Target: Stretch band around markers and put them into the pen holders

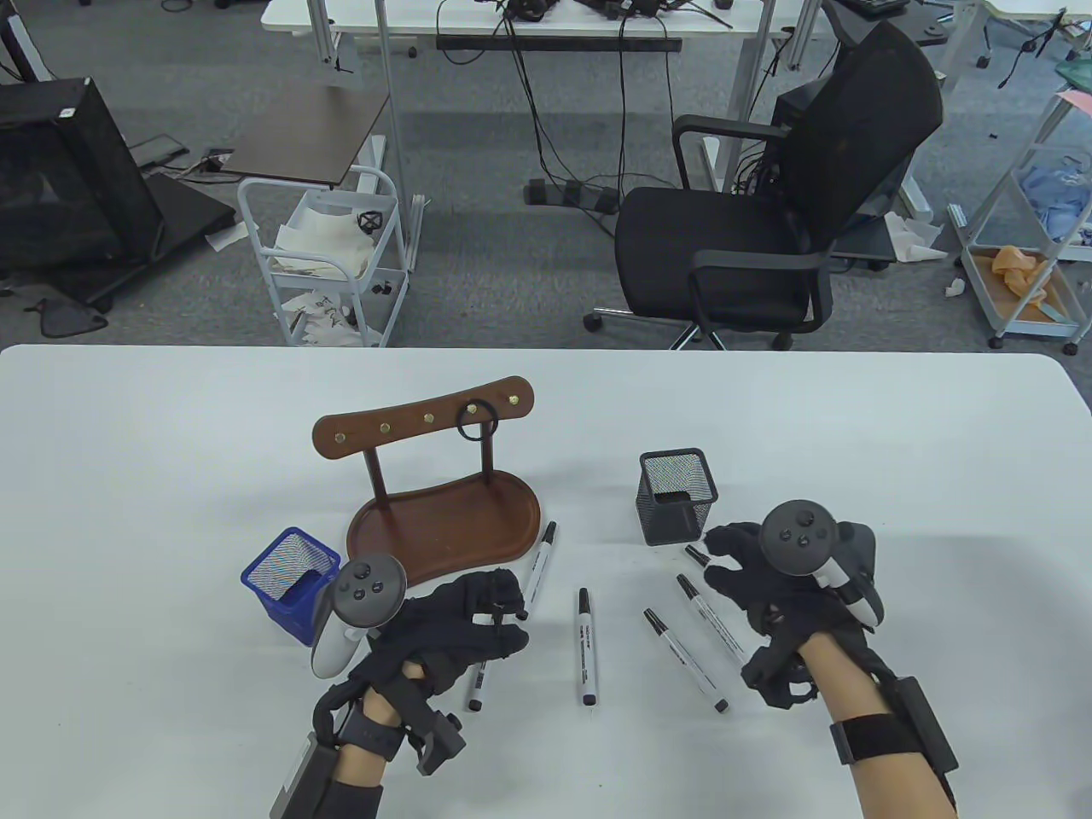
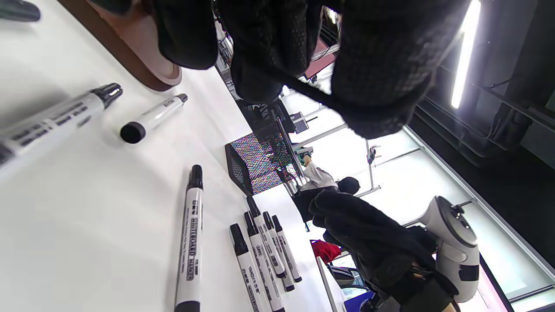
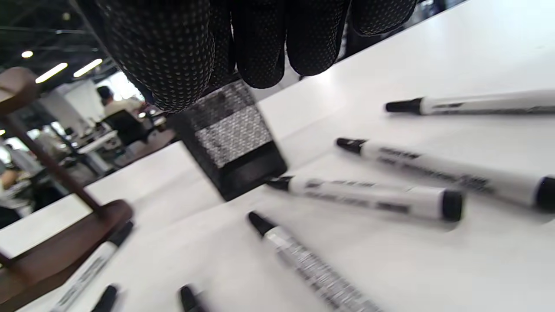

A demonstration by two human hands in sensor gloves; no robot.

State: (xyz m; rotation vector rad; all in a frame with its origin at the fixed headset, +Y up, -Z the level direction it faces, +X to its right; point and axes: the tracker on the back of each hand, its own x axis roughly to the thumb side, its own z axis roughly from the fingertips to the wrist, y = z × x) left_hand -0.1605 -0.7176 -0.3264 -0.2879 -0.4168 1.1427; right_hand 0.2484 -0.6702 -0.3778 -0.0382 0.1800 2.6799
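Observation:
Several white markers with black caps lie loose on the white table [image 1: 171, 478], among them one in the middle [image 1: 587, 646], one by the wooden stand [image 1: 539, 567] and two beside my right hand [image 1: 708, 627]. My left hand [image 1: 512, 618] hovers with curled fingers and pinches a thin black band [image 2: 312, 93] stretched between its fingertips. My right hand [image 1: 725, 563] hangs over the markers near the black mesh pen holder [image 1: 678, 495], fingers loose and empty. A blue mesh pen holder [image 1: 290, 580] stands left of my left hand. The right wrist view shows markers [image 3: 373, 199] below the fingertips [image 3: 260, 52].
A brown wooden stand [image 1: 426, 503] with a hook rail and tray base sits behind the left hand; another black band [image 1: 475, 418] hangs on one hook. Beyond the table's far edge are a black office chair [image 1: 768, 213] and a white cart [image 1: 324, 256].

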